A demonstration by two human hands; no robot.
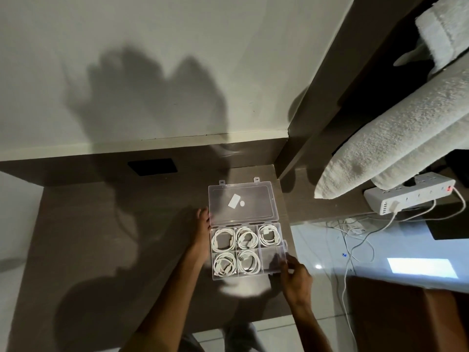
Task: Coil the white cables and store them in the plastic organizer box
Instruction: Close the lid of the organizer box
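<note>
A clear plastic organizer box (283, 243) lies open on the dark desk, its lid (242, 203) folded back flat. Several of its compartments hold a coiled white cable (223, 240) each; the near right compartment (271, 260) is empty. My left hand (203, 224) rests against the box's left side at the hinge, fingers on the lid's edge. My right hand (295, 273) pinches the box's near right corner by the latch tab.
The dark desk (114, 237) ends just right of the box. A white power strip (408, 196) with cables trailing to the tiled floor sits at the right. A fluffy white cushion (396, 138) lies over it. A black panel (152, 166) is set in the desk's back.
</note>
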